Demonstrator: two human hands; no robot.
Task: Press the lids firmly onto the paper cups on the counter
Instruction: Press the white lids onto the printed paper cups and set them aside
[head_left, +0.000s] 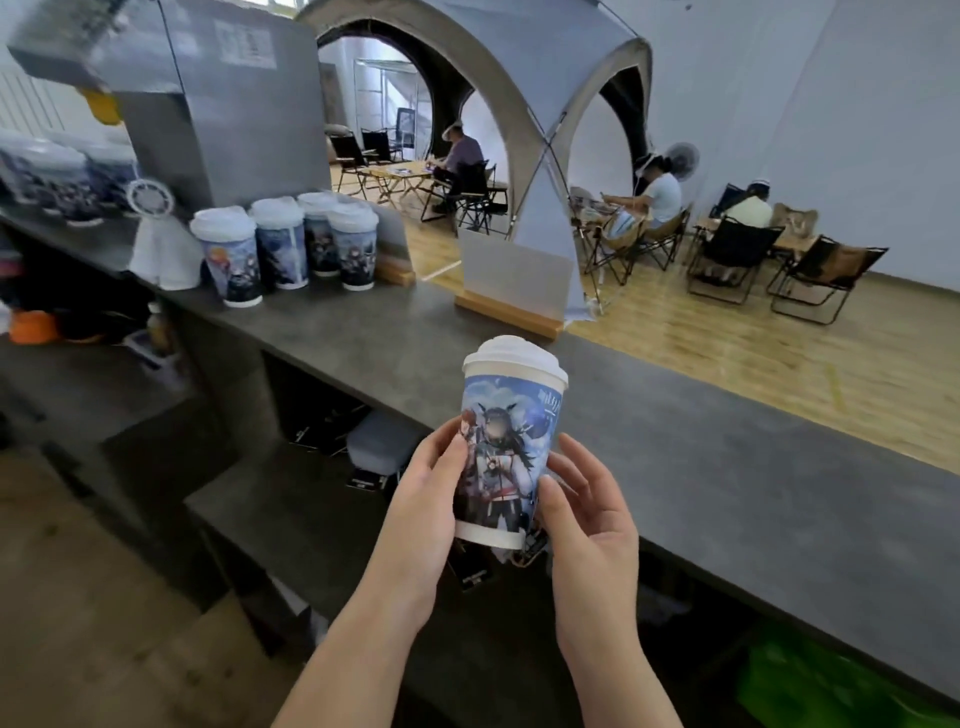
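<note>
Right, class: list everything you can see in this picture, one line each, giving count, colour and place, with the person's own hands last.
held cup: one, blue print with white lid, lifted in front of the counter's near edge.
lidded cups: four, blue print with white lids, grouped on the counter at left.
blurred cups: several, blue and white, far left; count unclear.
counter: one, dark grey, running from left to right.
sign holder: one, pale panel in a wooden base, on the counter's far edge.
grey machine: one, behind the four cups.
folding chairs: several, black, on the wooden floor beyond.
seated people: three, at tables beyond.
left hand: holds the cup's left side.
right hand: holds the cup's lower right side.
</note>
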